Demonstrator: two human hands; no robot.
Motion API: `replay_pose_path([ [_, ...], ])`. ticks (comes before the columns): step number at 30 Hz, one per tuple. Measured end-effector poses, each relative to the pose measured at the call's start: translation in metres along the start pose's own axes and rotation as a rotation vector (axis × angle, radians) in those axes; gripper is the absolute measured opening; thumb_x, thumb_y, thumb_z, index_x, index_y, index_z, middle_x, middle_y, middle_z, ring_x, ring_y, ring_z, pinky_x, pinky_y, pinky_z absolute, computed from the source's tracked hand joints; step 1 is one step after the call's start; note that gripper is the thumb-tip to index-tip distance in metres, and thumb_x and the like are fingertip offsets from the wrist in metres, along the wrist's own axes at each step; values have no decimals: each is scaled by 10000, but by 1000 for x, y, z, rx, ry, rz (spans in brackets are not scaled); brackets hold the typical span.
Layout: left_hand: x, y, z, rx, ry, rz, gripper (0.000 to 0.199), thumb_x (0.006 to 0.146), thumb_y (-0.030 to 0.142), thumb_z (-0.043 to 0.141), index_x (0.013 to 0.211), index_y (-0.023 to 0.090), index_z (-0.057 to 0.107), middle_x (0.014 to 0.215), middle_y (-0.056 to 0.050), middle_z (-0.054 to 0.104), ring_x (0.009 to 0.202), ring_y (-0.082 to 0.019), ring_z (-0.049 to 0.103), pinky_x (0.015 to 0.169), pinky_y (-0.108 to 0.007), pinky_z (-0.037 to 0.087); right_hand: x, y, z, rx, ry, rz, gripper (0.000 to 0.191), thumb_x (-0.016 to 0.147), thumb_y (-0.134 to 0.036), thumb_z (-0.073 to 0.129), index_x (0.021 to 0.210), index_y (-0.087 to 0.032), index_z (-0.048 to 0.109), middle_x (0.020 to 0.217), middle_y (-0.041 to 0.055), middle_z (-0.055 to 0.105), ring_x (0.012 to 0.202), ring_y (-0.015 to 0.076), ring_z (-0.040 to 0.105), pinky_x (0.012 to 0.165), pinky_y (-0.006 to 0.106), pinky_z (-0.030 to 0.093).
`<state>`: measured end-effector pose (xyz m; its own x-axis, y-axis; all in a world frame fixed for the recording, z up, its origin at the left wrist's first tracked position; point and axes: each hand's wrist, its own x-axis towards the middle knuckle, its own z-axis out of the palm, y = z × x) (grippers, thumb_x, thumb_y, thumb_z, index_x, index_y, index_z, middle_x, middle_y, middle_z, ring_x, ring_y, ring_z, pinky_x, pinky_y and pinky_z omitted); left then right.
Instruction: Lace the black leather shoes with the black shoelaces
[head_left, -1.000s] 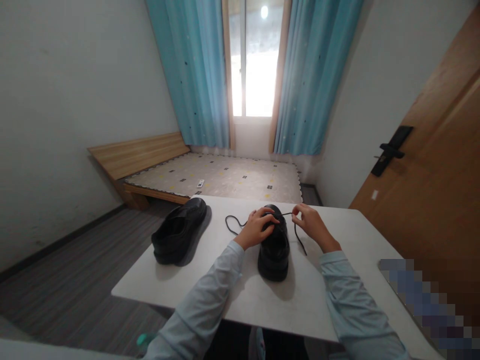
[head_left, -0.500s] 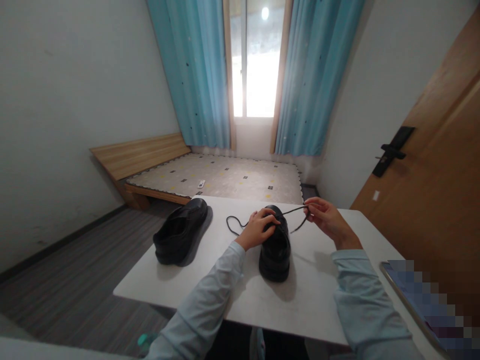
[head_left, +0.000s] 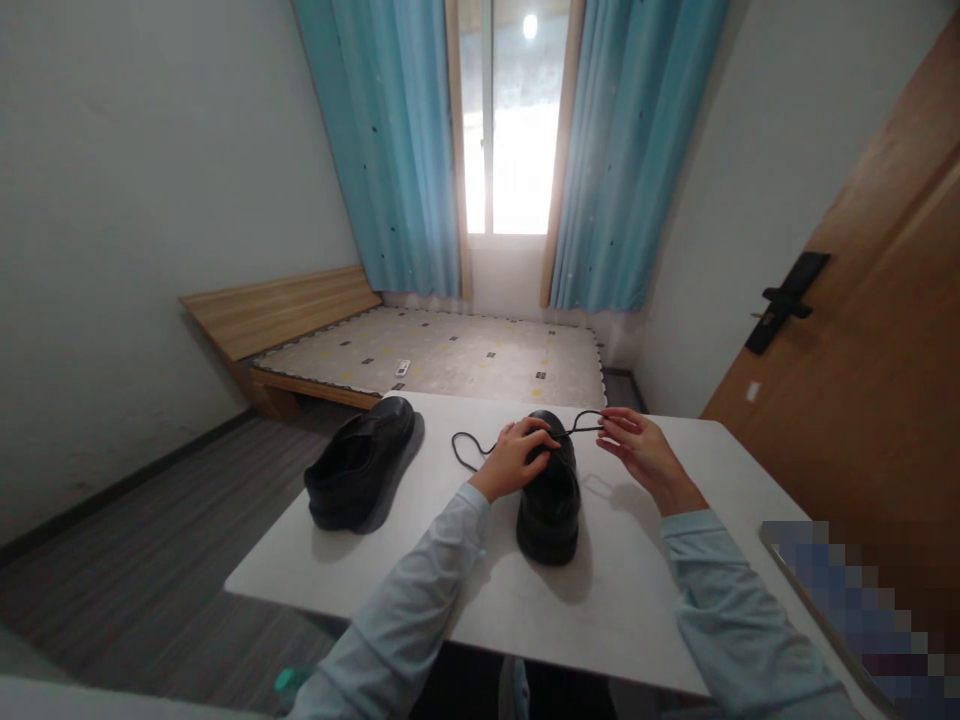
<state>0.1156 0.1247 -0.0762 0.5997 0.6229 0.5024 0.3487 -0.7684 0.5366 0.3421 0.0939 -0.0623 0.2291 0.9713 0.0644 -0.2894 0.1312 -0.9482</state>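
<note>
Shoe (head_left: 550, 510) lay at 8 o'clock from right hand (head_left: 637, 447), which pinched lace (head_left: 585, 429) | left hand (head_left: 517, 457) touched shoe, grip unclear

Shoe (head_left: 550, 508) partly behind left hand (head_left: 514, 459)

Far window (head_left: 521, 150) framed by blue curtains (head_left: 397, 150), daylight let in. Bed (head_left: 465, 345) placed in front, headboard (head_left: 289, 308) set left. Grey floor (head_left: 127, 500) exposed left; brown door (head_left: 862, 310) fitted right. Pale walls (head_left: 165, 150) seen both sides.
</note>
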Motion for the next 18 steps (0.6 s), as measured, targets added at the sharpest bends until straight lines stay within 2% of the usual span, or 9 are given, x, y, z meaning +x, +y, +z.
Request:
replay_pose_path([
  [5, 0, -1, 0, 2, 12, 13, 221, 796, 166, 516, 966, 220, 648, 1173, -74, 545, 1149, -222, 494, 1028, -427, 341, -5, 11, 1, -286, -127, -49, 320, 560, -362, 810, 810, -187, 714, 733, 5, 635, 634, 115, 597, 618, 285, 558],
  [8, -1, -1, 1, -5, 18, 24, 221, 796, 167, 520, 969, 214, 649, 1176, -80, 544, 1146, -225, 496, 1021, -418, 351, -5, 19, 3, -472, -157, -110, 356, 576, -407, 784, 829, -165, 723, 631, -16, 568, 587, 113, 559, 556, 276, 546],
  [14, 0, -1, 1, -3, 24, 24, 217, 793, 172, 525, 967, 213, 648, 1175, -82, 546, 1145, -229, 497, 1010, -413, 363, -1, 40, 14, -594, -52, -187, 430, 576, -520, 738, 750, -129, 690, 541, -13, 532, 515, 129, 520, 481, 305, 534],
  [18, 1, -2, 1, -1, 25, 26, 222, 793, 169, 525, 969, 212, 653, 1167, -80, 549, 1135, -227, 501, 1015, -411, 358, 0, 44, 18, -689, 7, -292, 392, 653, -532, 671, 714, -145, 644, 593, 22, 582, 515, 144, 528, 458, 289, 487],
])
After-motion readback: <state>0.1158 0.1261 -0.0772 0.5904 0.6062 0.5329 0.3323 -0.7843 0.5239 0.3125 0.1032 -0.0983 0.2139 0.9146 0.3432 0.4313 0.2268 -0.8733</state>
